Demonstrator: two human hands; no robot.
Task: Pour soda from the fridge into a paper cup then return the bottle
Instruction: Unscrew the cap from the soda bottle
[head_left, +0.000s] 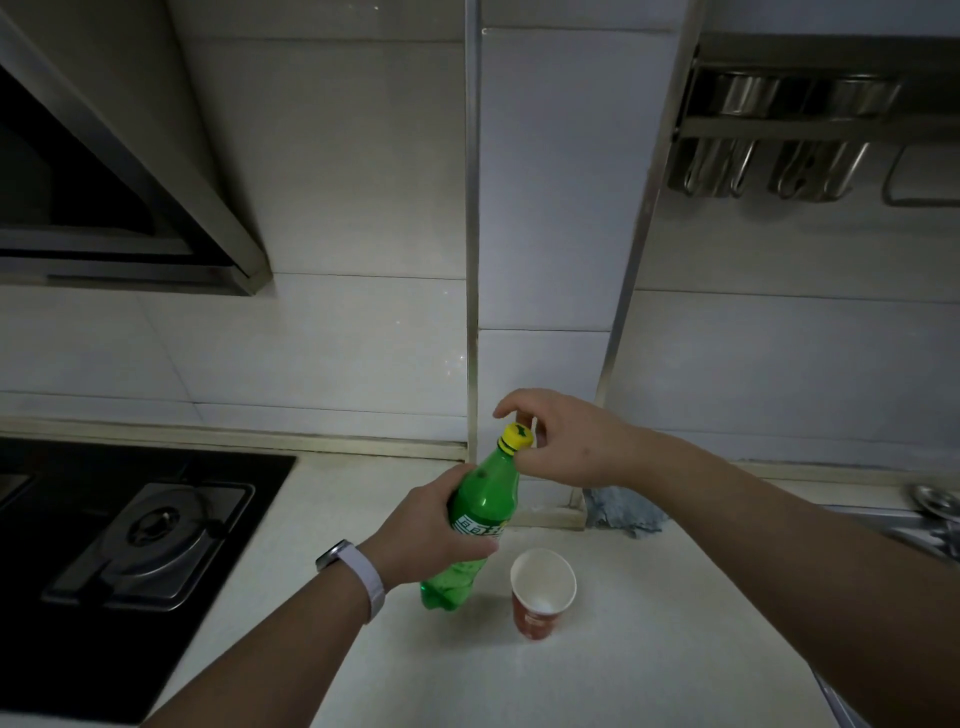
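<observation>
The green soda bottle (480, 525) is held tilted just above the white counter (649, 649), its label band wrapped by the left hand (434, 530), while its yellow cap (516, 435) is pinched by the fingers of the right hand (566, 441). Just to its right, a red paper cup (540, 597) is stood upright and open on the counter. A gas stove (130, 535) is set at the left, and a blue cloth (626, 512) is seen behind the cup.

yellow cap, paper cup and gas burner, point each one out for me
yellow cap (516, 435), head view, on its top face
paper cup (535, 618), head view, on its red outer wall
gas burner (156, 525), head view, on its centre
</observation>
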